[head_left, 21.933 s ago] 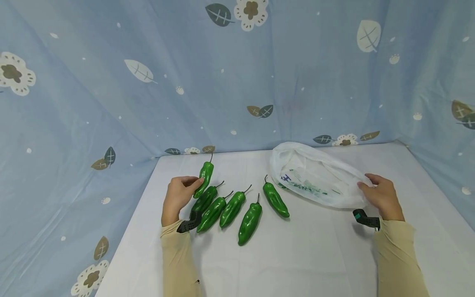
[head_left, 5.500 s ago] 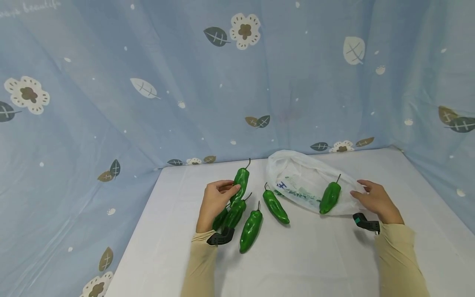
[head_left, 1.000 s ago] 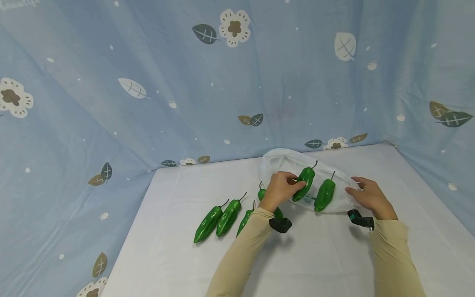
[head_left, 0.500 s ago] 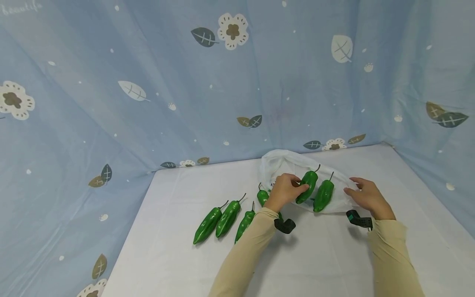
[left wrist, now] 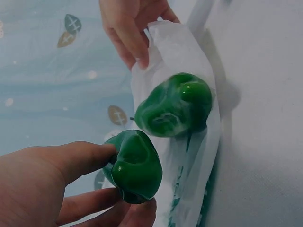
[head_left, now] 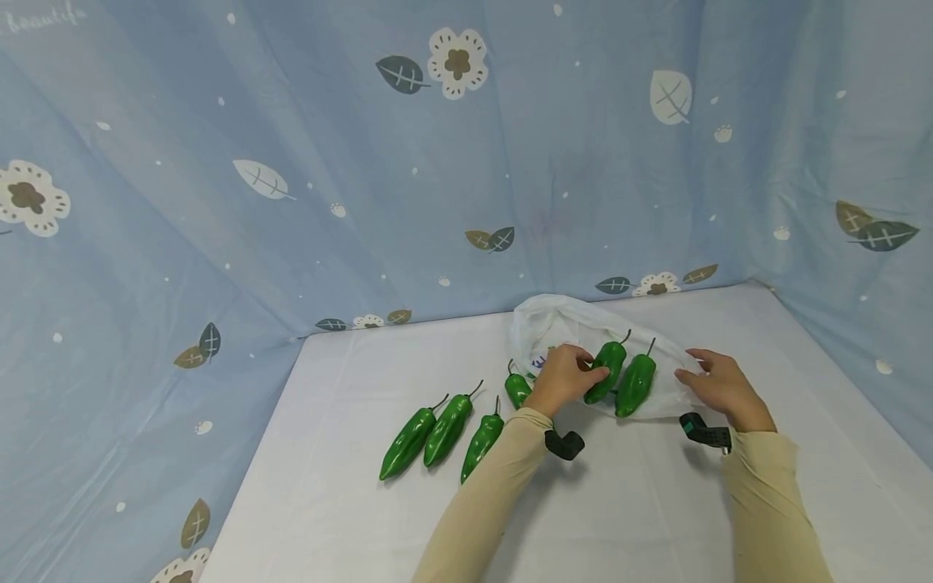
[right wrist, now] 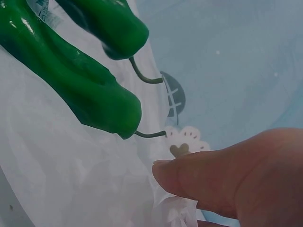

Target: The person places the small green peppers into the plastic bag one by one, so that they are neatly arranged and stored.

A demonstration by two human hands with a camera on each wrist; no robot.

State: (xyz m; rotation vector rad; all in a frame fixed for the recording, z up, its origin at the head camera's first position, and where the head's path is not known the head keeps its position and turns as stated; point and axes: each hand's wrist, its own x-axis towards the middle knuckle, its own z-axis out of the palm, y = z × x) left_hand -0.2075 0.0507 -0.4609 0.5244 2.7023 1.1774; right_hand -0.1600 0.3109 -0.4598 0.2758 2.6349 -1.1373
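Observation:
My left hand point(head_left: 561, 379) pinches a long green pepper point(head_left: 607, 371) between thumb and fingers, at the mouth of a white plastic bag point(head_left: 539, 320). Close beside it a second green pepper point(head_left: 636, 386) lies at the bag; the left wrist view shows that pepper point(left wrist: 175, 106) with a whitish haze over part of it. At the bag's right end, my right hand point(head_left: 725, 389) pinches the thin plastic, the thumb point(right wrist: 184, 179) on top in the right wrist view. Both peppers' stems point away from me.
Several more green peppers lie on the white-covered table point(head_left: 313, 486): the leftmost pepper point(head_left: 406, 441), others beside it, and one pepper point(head_left: 516, 389) partly behind my left forearm. A blue patterned cloth point(head_left: 408, 178) hangs behind the table.
Over the last second, my left hand has lowered its pepper slightly right, closer to the pepper at the bag. Earlier it brought that pepper from the left group. My right hand stays put.

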